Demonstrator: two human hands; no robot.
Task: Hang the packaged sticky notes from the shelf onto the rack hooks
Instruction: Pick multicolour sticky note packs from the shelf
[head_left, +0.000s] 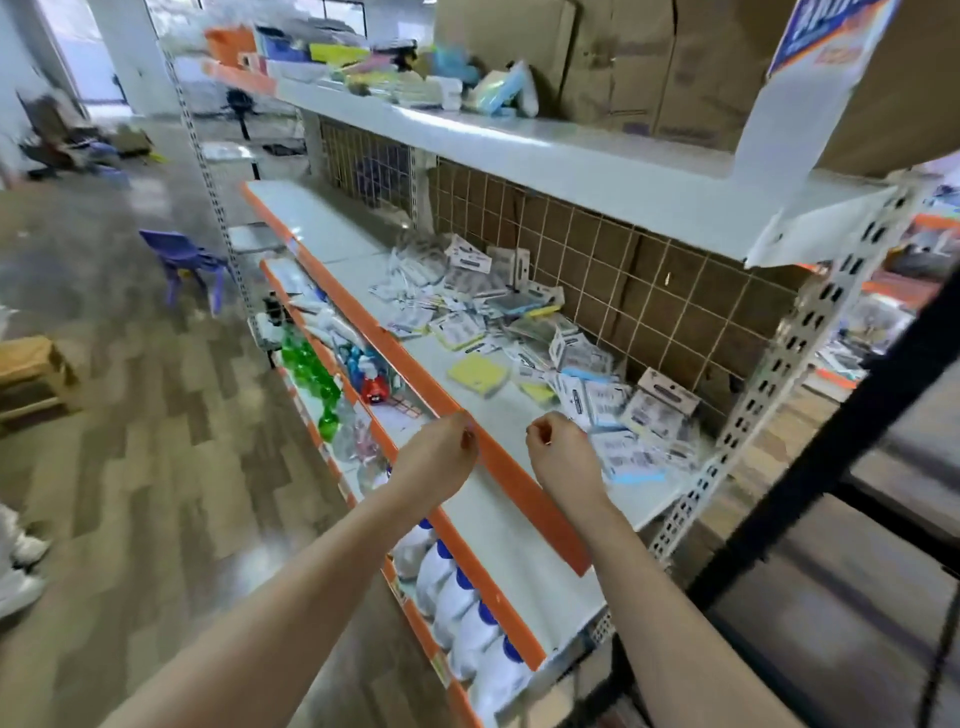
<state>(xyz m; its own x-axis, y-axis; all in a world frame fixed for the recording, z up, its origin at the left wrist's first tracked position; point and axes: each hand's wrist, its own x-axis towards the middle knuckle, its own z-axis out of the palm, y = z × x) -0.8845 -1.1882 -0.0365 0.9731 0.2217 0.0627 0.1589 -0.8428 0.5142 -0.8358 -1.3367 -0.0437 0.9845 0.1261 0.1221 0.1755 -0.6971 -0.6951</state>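
A heap of packaged sticky notes (524, 332) lies on the white shelf (498, 415) with the orange front edge, spread from the middle to the right end. One yellow pad (478, 375) lies apart toward the front. Behind the heap stands a wire grid rack (623, 270); I make out no hooks on it. My left hand (441, 457) hovers at the orange edge with its fingers curled and nothing in it. Over the shelf's front part, my right hand (561, 447) is also curled and holds nothing, close beside the nearest packs.
The upper shelf (519, 140) carries coloured pads and cardboard boxes (675, 62). Lower shelves hold green bottles (311, 369) and white bottles with blue caps (467, 618). A perforated upright (769, 374) ends the shelf at the right. A purple chair (187, 265) stands on the floor to the left.
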